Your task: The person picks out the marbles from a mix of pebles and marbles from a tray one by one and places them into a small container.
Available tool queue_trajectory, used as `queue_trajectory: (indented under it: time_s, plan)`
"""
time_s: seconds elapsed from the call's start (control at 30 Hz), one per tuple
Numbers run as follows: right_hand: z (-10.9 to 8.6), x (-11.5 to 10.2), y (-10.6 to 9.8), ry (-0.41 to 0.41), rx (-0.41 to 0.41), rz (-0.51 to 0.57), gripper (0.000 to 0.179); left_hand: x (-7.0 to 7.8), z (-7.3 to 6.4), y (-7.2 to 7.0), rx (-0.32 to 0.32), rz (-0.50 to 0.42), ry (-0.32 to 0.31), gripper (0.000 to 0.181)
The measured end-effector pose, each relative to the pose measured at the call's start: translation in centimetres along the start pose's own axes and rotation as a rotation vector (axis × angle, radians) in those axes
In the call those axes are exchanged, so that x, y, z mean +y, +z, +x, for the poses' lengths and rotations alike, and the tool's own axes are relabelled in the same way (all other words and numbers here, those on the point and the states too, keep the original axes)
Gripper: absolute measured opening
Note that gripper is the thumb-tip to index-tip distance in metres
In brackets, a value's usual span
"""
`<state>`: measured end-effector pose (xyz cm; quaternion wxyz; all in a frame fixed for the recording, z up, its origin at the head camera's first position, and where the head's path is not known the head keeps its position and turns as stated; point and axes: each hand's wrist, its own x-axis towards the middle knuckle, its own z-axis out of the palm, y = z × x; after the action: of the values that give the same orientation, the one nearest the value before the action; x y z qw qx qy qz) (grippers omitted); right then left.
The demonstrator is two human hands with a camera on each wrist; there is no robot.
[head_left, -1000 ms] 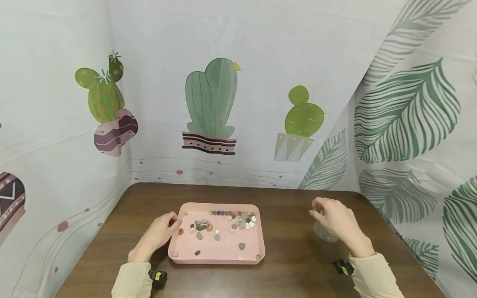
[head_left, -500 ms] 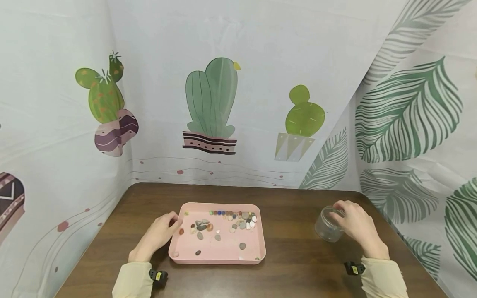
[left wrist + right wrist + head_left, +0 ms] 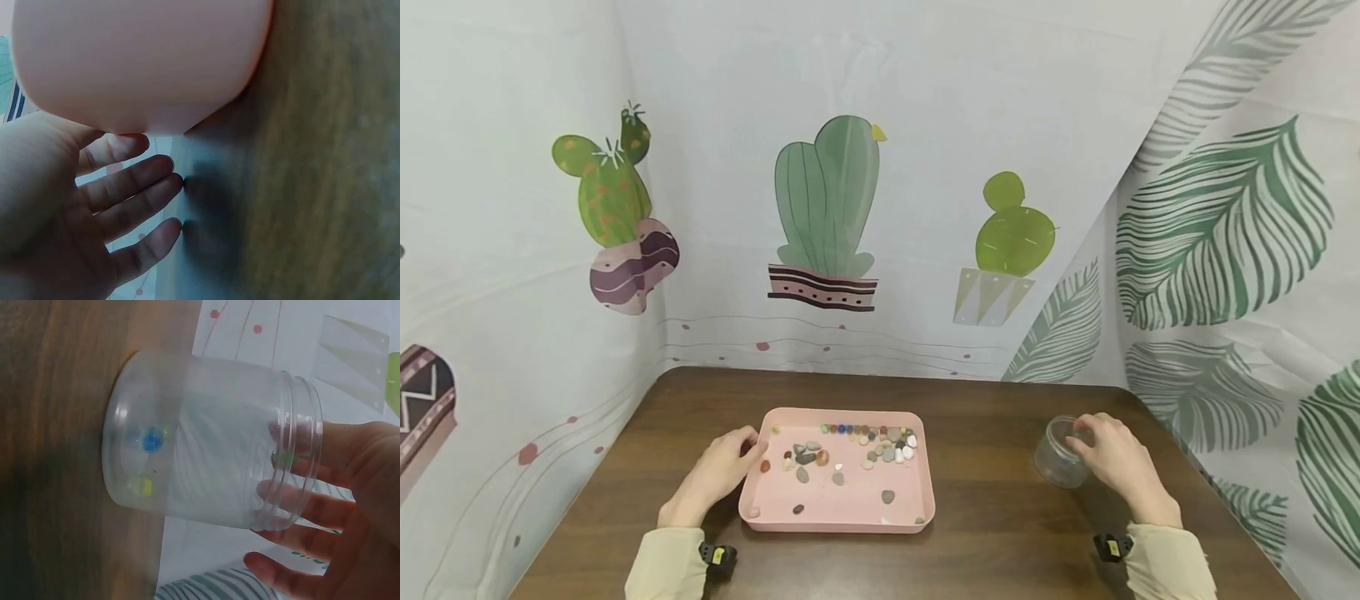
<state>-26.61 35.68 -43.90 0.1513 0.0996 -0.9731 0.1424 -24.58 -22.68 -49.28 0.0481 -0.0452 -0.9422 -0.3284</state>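
Observation:
My left hand (image 3: 718,471) rests against the left side of a pink tray (image 3: 835,527), its fingers loosely extended in the left wrist view. Pebbles (image 3: 805,457) and glass marbles (image 3: 841,429) lie in the tray. To the right stands a clear jar (image 3: 1060,458), upright and without a lid. My right hand (image 3: 1120,458) is at the jar's mouth, thumb and index finger pinching a green marble (image 3: 283,459), seen through the jar wall in the right wrist view. Inside the jar, near its bottom, lie a blue marble (image 3: 152,439) and a yellow-green marble (image 3: 145,486).
Both tray and jar stand on a dark brown wooden table (image 3: 985,533). Behind and beside it hangs a white cloth (image 3: 715,167) printed with cacti and leaves. Between the tray and the jar runs a stretch of bare tabletop.
My right hand has shifted from over the jar to the right side of its mouth, then slightly lower, uncovering the jar. My left hand and the tray have stayed put.

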Motion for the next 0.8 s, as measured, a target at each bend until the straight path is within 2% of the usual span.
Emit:
queue_trajectory:
  time_s: [0.33, 0.53, 0.8]
  plan:
    - [0.0, 0.0, 0.2, 0.010, 0.009, -0.007, 0.022, 0.1, 0.2, -0.2, -0.003, 0.010, -0.010, 0.012]
    - [0.0, -0.1, 0.0, -0.015, 0.037, -0.047, 0.018, 0.0, 0.3, -0.2, -0.008, 0.012, -0.016, 0.013]
    - [0.0, -2.1, -1.1, -0.079, 0.092, -0.088, 0.017, 0.3, 0.0, -0.1, -0.011, 0.015, -0.023, 0.012]
